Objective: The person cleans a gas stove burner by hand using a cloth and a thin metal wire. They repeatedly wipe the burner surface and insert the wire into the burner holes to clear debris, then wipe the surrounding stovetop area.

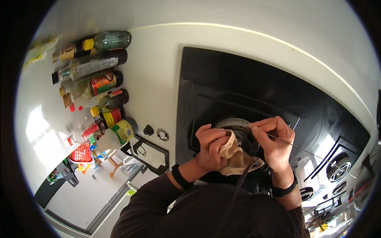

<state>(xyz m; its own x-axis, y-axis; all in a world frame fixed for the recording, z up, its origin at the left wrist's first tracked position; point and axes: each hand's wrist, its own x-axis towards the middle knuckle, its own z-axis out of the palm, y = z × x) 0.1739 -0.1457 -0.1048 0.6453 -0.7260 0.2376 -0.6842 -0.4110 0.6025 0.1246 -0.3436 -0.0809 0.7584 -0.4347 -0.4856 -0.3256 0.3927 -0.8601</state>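
Before me lies a black gas cooktop (pixel 217 71), with a round burner (pixel 235 122) exposed at its near left part. My left hand (pixel 209 145) grips a tan cloth (pixel 235 160), which hangs down beside the burner. In my right hand (pixel 275 139) a thin metal rod (pixel 309 154) is pinched between thumb and fingers. Its short end is at the burner's right rim; the long end extends to the lower right. Whether the tip touches the burner cannot be told. My hands and the cloth partly cover the burner.
Several sauce bottles (pixel 108 80) and a yellow-labelled jug (pixel 119 134) line the left side. A black knob (pixel 148 130), a metal ring (pixel 162 134) and a black pan support (pixel 165 148) lie left of the cooktop. Another burner (pixel 339 168) is at the right.
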